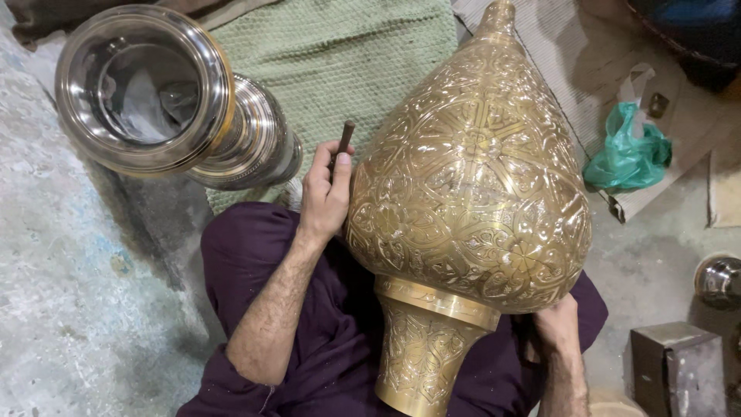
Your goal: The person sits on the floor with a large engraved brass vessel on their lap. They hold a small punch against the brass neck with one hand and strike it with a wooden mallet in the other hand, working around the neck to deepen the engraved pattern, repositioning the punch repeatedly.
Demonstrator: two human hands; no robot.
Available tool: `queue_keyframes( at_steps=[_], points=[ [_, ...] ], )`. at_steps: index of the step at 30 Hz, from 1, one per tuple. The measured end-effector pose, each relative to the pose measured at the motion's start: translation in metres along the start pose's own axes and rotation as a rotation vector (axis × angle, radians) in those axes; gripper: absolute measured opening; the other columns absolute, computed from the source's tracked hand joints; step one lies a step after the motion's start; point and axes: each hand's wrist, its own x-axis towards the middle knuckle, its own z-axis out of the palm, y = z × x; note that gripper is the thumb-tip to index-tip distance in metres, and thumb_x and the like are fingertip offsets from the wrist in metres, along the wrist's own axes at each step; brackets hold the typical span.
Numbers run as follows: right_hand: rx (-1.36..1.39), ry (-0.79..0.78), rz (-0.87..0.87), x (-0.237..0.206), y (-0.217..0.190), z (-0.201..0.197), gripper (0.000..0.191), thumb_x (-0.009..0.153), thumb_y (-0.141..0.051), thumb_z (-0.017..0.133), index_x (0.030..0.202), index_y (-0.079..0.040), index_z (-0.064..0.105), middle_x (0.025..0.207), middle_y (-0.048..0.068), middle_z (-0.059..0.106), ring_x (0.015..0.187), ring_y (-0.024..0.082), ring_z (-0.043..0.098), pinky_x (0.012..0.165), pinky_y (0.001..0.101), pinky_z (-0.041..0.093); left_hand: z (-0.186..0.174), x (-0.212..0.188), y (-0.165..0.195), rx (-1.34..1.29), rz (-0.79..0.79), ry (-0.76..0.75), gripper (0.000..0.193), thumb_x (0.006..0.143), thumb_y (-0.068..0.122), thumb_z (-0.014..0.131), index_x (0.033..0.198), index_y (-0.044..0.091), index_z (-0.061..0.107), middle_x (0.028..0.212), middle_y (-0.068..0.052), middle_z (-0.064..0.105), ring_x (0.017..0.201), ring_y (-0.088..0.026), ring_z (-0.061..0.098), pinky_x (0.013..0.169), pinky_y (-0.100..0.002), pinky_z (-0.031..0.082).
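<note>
- Big brass vessel (471,193), bulb-shaped w/ engraved floral relief all over, lies across the person's lap; narrow tip points away from them, flared neck w/ plain band points toward the camera.
- Green woven mat (340,54) on the floor under and beyond the vessel, grey concrete floor (69,309) to the left.
- Silver-coloured metal vase (170,100), lying on its side at upper left, open mouth facing the camera, partly on the mat.
- Dark purple trousers (332,340), legs folded under the vessel.
- Left hand (324,193) against the vessel's left flank, fingers closed around a thin dark metal punch (343,139); the rod's end sticks up above the fingers.
- Right hand (557,324) under the vessel's lower right side, touching it; mostly hidden, so can't tell its grip.
- Grey metal block (675,363) at lower right on the floor.
- Green plastic bag (629,150), crumpled, right of the vessel, well apart.
</note>
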Motion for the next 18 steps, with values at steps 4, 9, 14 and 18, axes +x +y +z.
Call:
queue_keyframes(
  at_steps=[4, 9, 14, 18],
  points=[
    [-0.024, 0.004, 0.019, 0.0, -0.003, 0.002, 0.031, 0.092, -0.007, 0.067, 0.12, 0.007, 0.069, 0.11, 0.013, 0.077, 0.096, 0.017, 0.07, 0.082, 0.0336, 0.056, -0.001, 0.0, -0.005, 0.0, 0.025, 0.001, 0.026, 0.11, 0.026, 0.051, 0.12, 0.005, 0.059, 0.096, 0.0, 0.062, 0.087, -0.009, 0.056, 0.081, -0.026, 0.049],
    [-0.053, 0.021, 0.025, -0.004, 0.0, 0.004, 0.028, 0.093, -0.009, 0.067, 0.115, 0.008, 0.07, 0.102, 0.013, 0.078, 0.088, 0.017, 0.07, 0.076, 0.0336, 0.057, -0.004, -0.006, -0.009, 0.009, 0.062, 0.023, 0.027, 0.11, 0.027, 0.051, 0.121, 0.004, 0.059, 0.104, -0.004, 0.063, 0.095, -0.013, 0.058, 0.087, -0.029, 0.049],
    [-0.154, 0.012, 0.04, -0.009, 0.002, 0.006, 0.024, 0.094, -0.01, 0.067, 0.108, 0.008, 0.075, 0.092, 0.015, 0.079, 0.08, 0.018, 0.072, 0.071, 0.034, 0.056, -0.009, -0.014, -0.008, 0.078, 0.166, 0.053, 0.027, 0.111, 0.026, 0.049, 0.121, 0.003, 0.06, 0.115, -0.008, 0.056, 0.111, -0.018, 0.057, 0.099, -0.035, 0.048],
    [-0.089, 0.051, -0.008, -0.014, 0.001, 0.006, 0.026, 0.091, -0.014, 0.072, 0.109, 0.005, 0.071, 0.088, 0.009, 0.075, 0.075, 0.013, 0.066, 0.065, 0.0302, 0.053, -0.016, -0.028, -0.004, 0.136, 0.224, 0.097, 0.027, 0.111, 0.025, 0.052, 0.121, 0.003, 0.062, 0.116, -0.008, 0.051, 0.112, -0.02, 0.054, 0.102, -0.036, 0.047]
  ],
)
